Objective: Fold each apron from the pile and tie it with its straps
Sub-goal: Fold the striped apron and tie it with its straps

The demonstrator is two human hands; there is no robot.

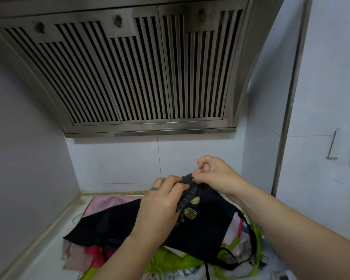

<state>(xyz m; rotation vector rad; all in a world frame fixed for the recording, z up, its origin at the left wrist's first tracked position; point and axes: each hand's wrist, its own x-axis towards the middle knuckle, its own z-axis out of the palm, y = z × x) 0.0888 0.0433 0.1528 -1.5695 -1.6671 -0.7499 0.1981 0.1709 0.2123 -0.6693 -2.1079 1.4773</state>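
A black apron (202,229) with gold kitchen-tool prints lies on top of a pile of aprons (170,261) on the white counter. Its top edge, with a striped dark lining (187,196), is lifted off the pile. My left hand (160,203) grips that striped edge from the left. Just to the right, my right hand (212,174) pinches the same edge between thumb and fingertips. A thin black strap (249,235) of the apron loops down over the pile at the right.
A steel range hood (129,67) hangs overhead, close above the hands. Tiled walls close in at the left and back. A white counter (47,257) shows at the lower left. At the far right, a metal hook bar (331,144) is fixed to the wall.
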